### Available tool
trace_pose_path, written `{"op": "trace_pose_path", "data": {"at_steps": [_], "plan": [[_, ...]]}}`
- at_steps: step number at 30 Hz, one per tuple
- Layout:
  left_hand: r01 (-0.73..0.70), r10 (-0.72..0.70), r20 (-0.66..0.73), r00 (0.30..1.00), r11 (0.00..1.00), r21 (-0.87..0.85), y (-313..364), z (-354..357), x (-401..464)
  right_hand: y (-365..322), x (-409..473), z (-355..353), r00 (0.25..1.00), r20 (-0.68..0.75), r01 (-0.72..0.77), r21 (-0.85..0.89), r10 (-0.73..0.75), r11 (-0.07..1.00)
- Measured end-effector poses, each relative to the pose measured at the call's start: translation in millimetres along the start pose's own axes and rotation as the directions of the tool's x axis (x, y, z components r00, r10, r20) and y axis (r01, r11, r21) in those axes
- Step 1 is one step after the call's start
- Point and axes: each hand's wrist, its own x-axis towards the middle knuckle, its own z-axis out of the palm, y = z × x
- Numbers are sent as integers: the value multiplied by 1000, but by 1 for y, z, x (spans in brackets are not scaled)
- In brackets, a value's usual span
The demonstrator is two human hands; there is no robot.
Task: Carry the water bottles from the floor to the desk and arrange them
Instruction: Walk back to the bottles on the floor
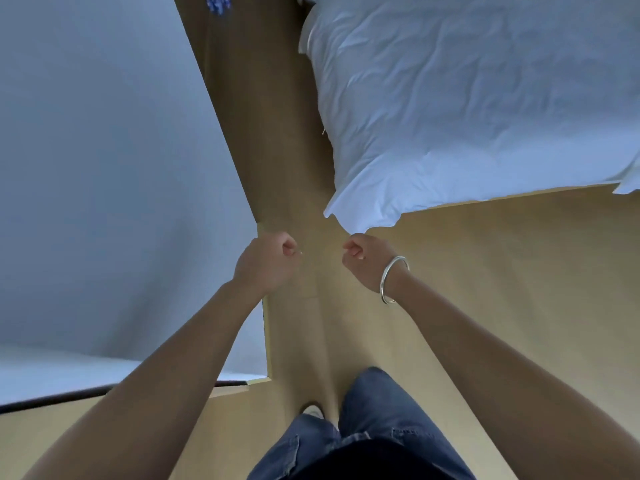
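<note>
Looking straight down, the head view takes in a light wooden floor (pixel 502 271) that runs up a narrow strip between a plain white wall (pixel 97 150) on the left and a bed on the right. A rumpled white duvet (pixel 467 98) covers the bed, and one corner of it hangs over the floor just above the hands. At the top edge, by the wall, sits a small blue-patterned object (pixel 217 2), too cropped to identify. A dark strip (pixel 69 396) runs along the foot of the wall at lower left. Blue jeans (pixel 377 427) and the tip of a pale shoe (pixel 313 410) show at the bottom.

Both forearms reach forward. The left hand (pixel 268 263) is curled into a loose fist, fingers folded in, gripping nothing visible. The right hand (pixel 363 259) is likewise closed and empty, with a silver bangle (pixel 393 278) on its wrist. The two fists are near each other but apart, above bare floor.

No water bottles or counter appear in this view.
</note>
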Motion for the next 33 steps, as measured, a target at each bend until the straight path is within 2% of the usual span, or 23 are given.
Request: {"op": "trace_pose_path", "data": {"at_steps": [8, 18, 21, 27, 33], "plan": [[57, -57, -36, 998, 998, -10, 15, -8, 131, 4, 127, -37, 997, 60, -42, 9, 41, 999], [171, -175, -55, 983, 983, -59, 66, -33, 298, 2, 314, -119, 997, 77, 21, -27, -19, 999], [197, -199, -47, 979, 979, -59, 68, -43, 332, -6, 355, -128, 995, 85, 44, 8, -44, 999], [182, -188, -93, 978, 981, -74, 64, -75, 408, -35, 429, -128, 988, 137, 77, 0, -76, 997], [141, -147, -65, 987, 987, -79, 49, -113, 506, -74, 517, -128, 991, 113, 63, 30, -66, 998]]}}
